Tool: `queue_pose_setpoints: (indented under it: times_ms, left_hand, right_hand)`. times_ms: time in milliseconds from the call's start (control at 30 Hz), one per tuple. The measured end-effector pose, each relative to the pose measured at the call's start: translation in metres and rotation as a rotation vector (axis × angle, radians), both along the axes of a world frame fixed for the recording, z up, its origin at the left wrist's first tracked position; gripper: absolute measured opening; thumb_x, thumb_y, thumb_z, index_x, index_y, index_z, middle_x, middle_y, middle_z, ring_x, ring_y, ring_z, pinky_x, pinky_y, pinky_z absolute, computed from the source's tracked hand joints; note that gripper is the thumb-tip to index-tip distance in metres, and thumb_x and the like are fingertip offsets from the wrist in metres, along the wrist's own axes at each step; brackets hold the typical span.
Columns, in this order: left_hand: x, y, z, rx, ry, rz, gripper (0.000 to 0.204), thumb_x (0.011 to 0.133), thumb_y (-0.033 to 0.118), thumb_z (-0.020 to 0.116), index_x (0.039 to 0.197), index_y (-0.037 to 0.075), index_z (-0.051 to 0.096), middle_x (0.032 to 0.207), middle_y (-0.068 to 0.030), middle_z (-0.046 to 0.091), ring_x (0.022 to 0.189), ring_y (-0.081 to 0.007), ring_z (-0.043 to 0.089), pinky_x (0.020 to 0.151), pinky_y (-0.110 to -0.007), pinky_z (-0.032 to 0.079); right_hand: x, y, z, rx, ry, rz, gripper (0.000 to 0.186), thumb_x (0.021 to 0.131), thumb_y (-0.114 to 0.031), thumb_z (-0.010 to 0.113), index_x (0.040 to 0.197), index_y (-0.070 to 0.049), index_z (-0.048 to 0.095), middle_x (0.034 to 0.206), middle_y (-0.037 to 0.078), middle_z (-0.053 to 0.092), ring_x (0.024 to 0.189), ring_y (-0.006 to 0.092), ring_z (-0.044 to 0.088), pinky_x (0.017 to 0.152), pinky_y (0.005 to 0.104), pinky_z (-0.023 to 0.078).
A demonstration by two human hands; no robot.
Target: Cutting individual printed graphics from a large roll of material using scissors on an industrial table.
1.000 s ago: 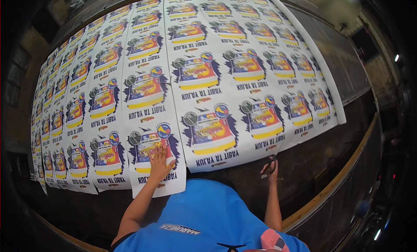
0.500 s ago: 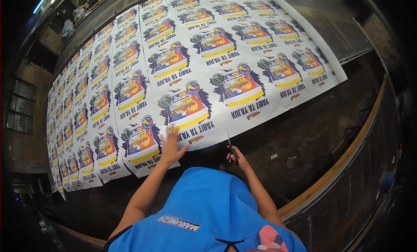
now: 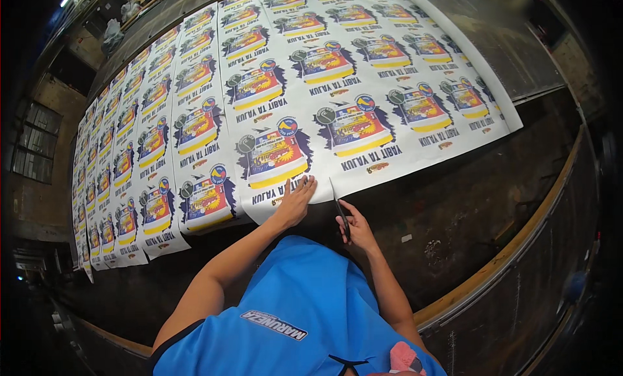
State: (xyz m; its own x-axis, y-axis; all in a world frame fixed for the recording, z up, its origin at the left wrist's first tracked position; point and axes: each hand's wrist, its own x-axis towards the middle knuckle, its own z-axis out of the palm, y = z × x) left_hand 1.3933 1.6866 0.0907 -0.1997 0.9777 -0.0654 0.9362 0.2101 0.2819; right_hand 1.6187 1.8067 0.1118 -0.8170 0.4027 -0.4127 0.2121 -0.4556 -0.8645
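A wide white sheet printed with rows of repeated colourful designs covers the table in front of me. My left hand lies flat on its near edge, fingers stretched out over a printed design and nothing held. Just to the right, my right hand is closed around the dark handles of a pair of scissors. The blades point away from me and reach the sheet's near edge, between two columns of prints. Whether the blades are parted is hard to make out.
More printed strips lie side by side on the left, with uneven near ends. The dark table surface shows below the sheet. A wooden edge strip curves along the right. Clear plastic bags stand at the far left.
My left hand has moved right along the sheet's edge, closer to the scissors. The scissors have shifted slightly left and farther onto the sheet.
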Motion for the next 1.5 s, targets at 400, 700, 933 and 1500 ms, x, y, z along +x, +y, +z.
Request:
queue_pose_setpoints:
  times_ms: [400, 700, 933, 1500]
  left_hand:
    - [-0.035, 0.012, 0.039, -0.217, -0.451, -0.067, 0.082, 0.081, -0.011, 0.042, 0.158, 0.008, 0.021, 0.164, -0.0136, 0.022, 0.151, -0.0343, 0.019, 0.117, -0.066, 0.015]
    - [-0.111, 0.008, 0.068, -0.280, -1.106, -0.113, 0.062, 0.095, -0.006, 0.035, 0.155, 0.006, 0.030, 0.162, -0.0144, 0.027, 0.151, -0.0304, 0.021, 0.124, -0.038, 0.015]
    - [-0.163, -0.001, 0.072, -0.333, -1.343, -0.118, 0.050, 0.105, 0.026, 0.044, 0.153, 0.012, 0.038, 0.158, -0.0137, 0.037, 0.144, -0.0298, 0.036, 0.119, -0.034, 0.024]
    - [-0.209, -0.079, 0.027, -0.316, -2.134, 0.433, 0.048, 0.100, 0.027, 0.061, 0.136, -0.004, 0.055, 0.133, -0.0082, 0.061, 0.124, -0.0131, 0.051, 0.107, -0.027, 0.036]
  right_hand:
    - [-0.108, 0.070, -0.031, 0.018, -0.077, 0.097, 0.060, 0.099, -0.034, 0.061, 0.153, -0.021, 0.037, 0.069, 0.001, 0.056, 0.049, 0.0082, 0.054, 0.041, 0.0233, 0.041]
    - [-0.219, 0.123, -0.040, 0.124, 0.005, 0.155, 0.060, 0.101, -0.023, 0.060, 0.155, -0.014, 0.035, 0.074, -0.005, 0.061, 0.052, -0.0002, 0.047, 0.043, 0.0189, 0.035]
    - [-0.337, 0.194, -0.075, 0.329, -0.014, 0.096, 0.055, 0.101, -0.024, 0.060, 0.153, -0.017, 0.041, 0.076, -0.007, 0.059, 0.054, 0.0003, 0.045, 0.046, 0.0197, 0.036]
    - [-0.598, 0.293, -0.084, 0.314, -0.145, 0.112, 0.043, 0.106, -0.019, 0.049, 0.149, -0.019, 0.048, 0.123, -0.002, 0.065, 0.093, 0.0028, 0.059, 0.077, 0.0179, 0.047]
